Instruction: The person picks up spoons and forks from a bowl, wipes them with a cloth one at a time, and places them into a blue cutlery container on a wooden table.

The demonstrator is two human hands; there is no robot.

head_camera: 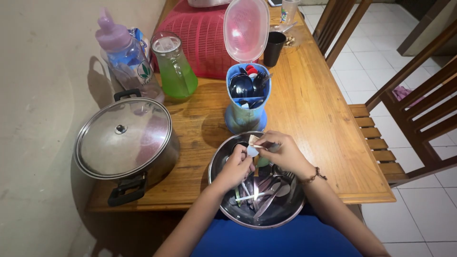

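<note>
Both hands meet in the lower centre of the frame, above a steel bowl [223,200] of cutlery [266,192]. The left hand [235,166] and right hand [283,152] pinch a small pale spoon [253,150]; the fingers hide its shape. The bowl's lower rim is partly cut off by a blue lap.

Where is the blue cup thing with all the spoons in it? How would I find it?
Start at the wooden table and find the metal bowl of cutlery at the near edge, under both hands. Just behind that bowl stands the blue holder. It is the only blue tub packed with upright spoons, with a clear pink lid standing open above it.
</note>
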